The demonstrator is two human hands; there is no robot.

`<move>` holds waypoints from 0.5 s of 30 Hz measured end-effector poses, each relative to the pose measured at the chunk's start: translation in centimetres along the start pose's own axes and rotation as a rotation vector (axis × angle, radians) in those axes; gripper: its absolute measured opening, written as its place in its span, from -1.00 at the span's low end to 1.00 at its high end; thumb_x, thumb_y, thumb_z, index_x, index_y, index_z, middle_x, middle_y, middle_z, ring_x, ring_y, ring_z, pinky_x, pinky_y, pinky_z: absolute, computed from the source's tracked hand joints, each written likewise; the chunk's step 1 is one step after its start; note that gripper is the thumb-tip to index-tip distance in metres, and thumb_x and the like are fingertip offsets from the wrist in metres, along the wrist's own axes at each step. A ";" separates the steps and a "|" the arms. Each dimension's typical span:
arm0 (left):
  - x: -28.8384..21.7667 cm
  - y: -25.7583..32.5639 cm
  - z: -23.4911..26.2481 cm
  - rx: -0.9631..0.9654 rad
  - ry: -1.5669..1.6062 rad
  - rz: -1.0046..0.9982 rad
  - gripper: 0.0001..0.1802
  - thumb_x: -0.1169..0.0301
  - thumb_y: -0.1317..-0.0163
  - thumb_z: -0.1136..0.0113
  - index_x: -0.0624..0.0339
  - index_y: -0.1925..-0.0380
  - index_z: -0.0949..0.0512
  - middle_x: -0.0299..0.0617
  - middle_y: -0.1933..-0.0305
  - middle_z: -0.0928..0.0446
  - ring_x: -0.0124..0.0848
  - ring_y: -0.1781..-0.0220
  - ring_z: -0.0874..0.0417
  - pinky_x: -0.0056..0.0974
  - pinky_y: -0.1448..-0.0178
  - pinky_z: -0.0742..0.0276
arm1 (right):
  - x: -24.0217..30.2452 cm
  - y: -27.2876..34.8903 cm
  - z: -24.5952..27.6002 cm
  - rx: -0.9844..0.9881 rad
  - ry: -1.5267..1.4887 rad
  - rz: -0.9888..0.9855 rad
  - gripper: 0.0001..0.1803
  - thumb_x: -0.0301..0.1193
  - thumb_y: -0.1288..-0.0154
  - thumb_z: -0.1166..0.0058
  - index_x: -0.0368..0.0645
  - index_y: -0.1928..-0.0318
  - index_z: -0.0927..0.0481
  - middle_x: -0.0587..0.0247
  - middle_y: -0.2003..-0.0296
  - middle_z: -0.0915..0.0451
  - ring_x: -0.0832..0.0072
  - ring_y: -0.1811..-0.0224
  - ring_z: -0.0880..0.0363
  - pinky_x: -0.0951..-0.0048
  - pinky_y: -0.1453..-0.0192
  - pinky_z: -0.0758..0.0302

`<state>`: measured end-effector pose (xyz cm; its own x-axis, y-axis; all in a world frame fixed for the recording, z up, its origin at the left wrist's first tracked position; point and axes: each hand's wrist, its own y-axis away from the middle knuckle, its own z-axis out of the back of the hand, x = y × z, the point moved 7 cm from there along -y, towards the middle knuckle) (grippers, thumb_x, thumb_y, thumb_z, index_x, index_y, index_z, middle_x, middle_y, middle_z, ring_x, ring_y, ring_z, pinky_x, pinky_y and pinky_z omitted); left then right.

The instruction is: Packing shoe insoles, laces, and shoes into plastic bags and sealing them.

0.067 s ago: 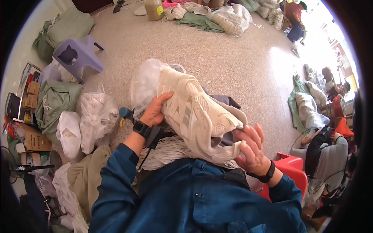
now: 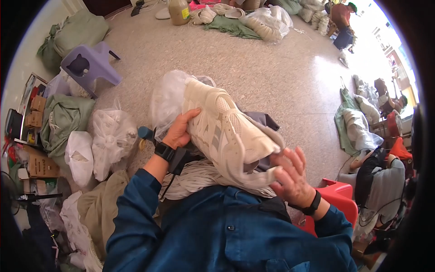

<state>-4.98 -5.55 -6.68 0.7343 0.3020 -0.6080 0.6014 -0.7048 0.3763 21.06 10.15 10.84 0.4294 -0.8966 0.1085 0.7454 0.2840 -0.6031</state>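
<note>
A cream shoe upper (image 2: 217,120) with mesh panels and grey trim lies slanted across the middle, in front of my body. My left hand (image 2: 182,129) grips its left side, thumb on top and the other fingers hidden beneath. At the near right end, my right hand (image 2: 291,174) holds the edge of the opening, its thumb by the rim and the fingers partly behind it. Dark grey lining shows inside the opening. Under the upper, a bundle of pale laces or cords (image 2: 192,179) rests across my lap, next to a translucent plastic bag (image 2: 167,97).
A purple stool (image 2: 93,65), tied plastic bags (image 2: 113,140) and green sacks (image 2: 68,118) stand at the left. A red chair (image 2: 337,199) is close by my right elbow. Bagged shoe parts (image 2: 267,22) and a jug (image 2: 179,12) sit at the far side. Other people are at the right.
My right hand has shifted slightly left with the edge of the opening, and its fingers have curled a little. My left hand stays in place.
</note>
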 end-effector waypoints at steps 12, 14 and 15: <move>-0.5 0.5 0.0 -0.028 0.009 -0.098 -0.53 0.33 -0.29 -0.23 0.31 -0.15 -0.46 -0.12 -0.09 -0.59 -0.31 -0.09 -0.63 -0.16 -0.21 -0.57 | 1.2 -1.0 -1.3 0.182 -0.074 -0.347 -0.16 -0.42 0.14 -0.39 -0.44 -0.20 -0.33 -0.18 -0.09 -0.46 -0.20 -0.32 -0.30 -0.17 -0.43 -0.15; -0.7 0.8 -0.1 -0.034 0.022 -0.122 -0.52 0.36 -0.27 -0.25 0.34 -0.15 -0.45 -0.09 -0.08 -0.59 -0.28 -0.09 -0.63 -0.16 -0.17 -0.59 | 0.2 -0.3 -0.4 0.106 -0.158 -0.480 -0.05 -0.44 0.14 -0.41 -0.52 -0.27 -0.22 -0.26 -0.13 -0.42 -0.29 -0.31 -0.28 -0.11 -0.39 -0.24; -0.9 0.8 -0.2 -0.014 -0.019 -0.140 -0.51 0.36 -0.26 -0.26 0.35 -0.15 -0.44 -0.09 -0.08 -0.59 -0.29 -0.09 -0.63 -0.17 -0.17 -0.59 | 0.3 0.5 -0.2 0.092 -0.132 -0.474 -0.07 -0.43 0.15 -0.42 -0.50 -0.26 -0.27 -0.27 -0.14 -0.41 -0.29 -0.29 -0.30 -0.09 -0.38 -0.27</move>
<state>-5.11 -6.20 -5.69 0.6369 0.3847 -0.6681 0.7019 -0.6477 0.2962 21.47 9.92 10.45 0.0889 -0.8851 0.4568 0.9137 -0.1101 -0.3912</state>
